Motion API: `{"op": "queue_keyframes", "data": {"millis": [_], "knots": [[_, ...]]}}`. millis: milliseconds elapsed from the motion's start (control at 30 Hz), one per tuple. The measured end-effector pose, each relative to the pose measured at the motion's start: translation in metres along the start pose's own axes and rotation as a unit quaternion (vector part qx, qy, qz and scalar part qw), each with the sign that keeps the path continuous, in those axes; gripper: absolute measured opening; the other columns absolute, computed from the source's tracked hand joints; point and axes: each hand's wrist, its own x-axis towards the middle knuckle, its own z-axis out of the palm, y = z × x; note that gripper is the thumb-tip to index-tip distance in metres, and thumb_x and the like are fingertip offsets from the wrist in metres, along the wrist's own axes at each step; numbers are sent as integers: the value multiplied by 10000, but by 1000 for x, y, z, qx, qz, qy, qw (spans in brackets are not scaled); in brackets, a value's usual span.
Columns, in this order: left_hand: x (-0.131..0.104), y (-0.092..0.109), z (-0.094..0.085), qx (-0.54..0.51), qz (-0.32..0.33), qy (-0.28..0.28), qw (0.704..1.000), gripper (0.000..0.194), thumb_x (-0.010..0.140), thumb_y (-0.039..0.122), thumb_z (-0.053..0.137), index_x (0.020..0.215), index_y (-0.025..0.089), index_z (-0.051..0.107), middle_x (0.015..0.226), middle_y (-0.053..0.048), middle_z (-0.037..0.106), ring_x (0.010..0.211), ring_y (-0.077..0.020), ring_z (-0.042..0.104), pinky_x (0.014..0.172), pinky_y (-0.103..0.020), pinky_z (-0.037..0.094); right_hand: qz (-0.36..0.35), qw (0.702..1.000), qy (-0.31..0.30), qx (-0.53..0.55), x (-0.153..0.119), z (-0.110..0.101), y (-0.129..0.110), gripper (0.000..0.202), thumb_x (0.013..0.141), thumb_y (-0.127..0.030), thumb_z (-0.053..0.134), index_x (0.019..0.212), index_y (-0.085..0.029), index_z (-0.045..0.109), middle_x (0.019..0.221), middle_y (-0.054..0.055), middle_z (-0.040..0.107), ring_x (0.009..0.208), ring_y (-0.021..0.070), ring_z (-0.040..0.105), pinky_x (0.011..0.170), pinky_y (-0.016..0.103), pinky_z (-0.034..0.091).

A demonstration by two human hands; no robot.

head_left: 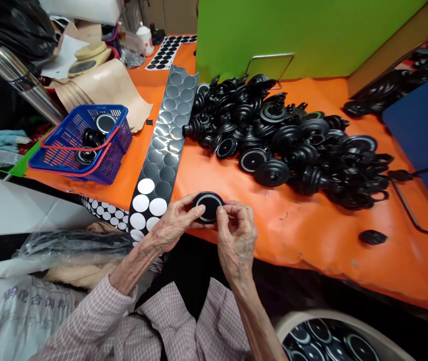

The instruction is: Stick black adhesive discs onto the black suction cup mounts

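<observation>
My left hand (180, 219) grips a black round base (209, 206) by its left side, thumb over the face. The base has a pale ring near its rim and a flat dark middle. My right hand (236, 225) pinches at its right edge, thumb and fingers together; anything thin between them is hidden. Left of my hands lies a long strip of round stickers (167, 150), grey discs on its upper part and bare white circles at the near end. Beyond my hands is a heap of black turned parts (262, 130) with round bases.
On the left stands a blue basket (104, 173) with a few black parts. A pale tub (287, 323) of ringed black bases is low at right. A green board (311, 40) rises behind the heap. One small black piece (373, 237) lies on the orange table (311, 240).
</observation>
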Motion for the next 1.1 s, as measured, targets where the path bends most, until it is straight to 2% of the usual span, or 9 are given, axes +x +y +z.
{"op": "queue_keyframes", "data": {"millis": [300, 433, 533, 633, 800, 867, 933, 1000, 1100], "knots": [[-2, 3, -4, 1, 10, 32, 999, 394, 746, 277, 728, 1115, 150, 670, 1126, -95, 675, 989, -239, 653, 832, -362, 567, -57, 998, -9, -36, -4, 10, -2, 141, 895, -329, 500, 816, -212, 510, 904, 52, 521, 767, 167, 552, 608, 314, 539], [-12, 10, -4, -18, 21, 40, 999, 357, 739, 288, 717, 1066, 152, 673, 1068, -80, 689, 937, -227, 666, 793, -347, 570, 45, 997, -23, 54, -2, 6, -3, 282, 790, -438, 644, 919, -209, 539, 915, 40, 584, 811, 180, 604, 705, 342, 552], [-16, 22, -13, 26, 39, 36, 998, 337, 776, 323, 661, 1071, 162, 665, 1056, -84, 685, 873, -209, 675, 722, -314, 569, 140, 973, -144, 109, 12, 12, -4, 361, 695, -514, 726, 808, -199, 588, 779, 21, 626, 685, 175, 620, 617, 315, 542], [-17, 60, -34, 131, 91, 89, 983, 381, 810, 308, 602, 1152, 141, 621, 1057, -101, 674, 780, -186, 675, 653, -303, 563, 114, 952, -233, 161, 34, 48, -24, 376, 672, -527, 741, 655, -189, 578, 610, -11, 582, 578, 134, 556, 523, 255, 473], [-39, 167, -69, 238, 192, 208, 929, 439, 823, 271, 606, 1239, 149, 540, 1144, -113, 631, 718, -142, 655, 647, -293, 548, 46, 889, -305, 337, 65, 133, -111, 311, 697, -455, 718, 742, -180, 580, 678, -26, 593, 599, 97, 570, 618, 254, 493], [-50, 187, -79, 367, 261, 318, 834, 439, 824, 362, 619, 1211, 163, 563, 1057, -89, 651, 640, -122, 627, 599, -274, 515, 28, 873, -299, 384, 76, 149, -131, 291, 722, -415, 690, 868, -199, 559, 780, -24, 617, 634, 103, 619, 695, 293, 526], [-57, 177, -87, 445, 255, 336, 790, 356, 839, 426, 581, 1058, 152, 642, 962, -71, 669, 676, -140, 624, 624, -277, 495, -24, 902, -270, 336, 80, 148, -127, 237, 774, -395, 635, 894, -203, 564, 825, -11, 623, 679, 115, 637, 738, 318, 531], [-57, 143, -93, 464, 169, 296, 817, 337, 826, 442, 580, 974, 153, 670, 880, -61, 677, 751, -175, 624, 673, -300, 490, -76, 944, -244, 211, 72, 132, -100, 196, 820, -384, 572, 876, -197, 592, 837, 17, 639, 736, 147, 634, 770, 361, 527], [-38, 85, -99, 404, 75, 322, 853, 467, 659, 396, 747, 1039, 140, 653, 875, -68, 654, 837, -218, 601, 699, -306, 467, -123, 967, -220, 26, 45, 104, -40, 199, 833, -353, 525, 913, -195, 615, 949, 86, 663, 892, 232, 627, 830, 460, 514]]}}
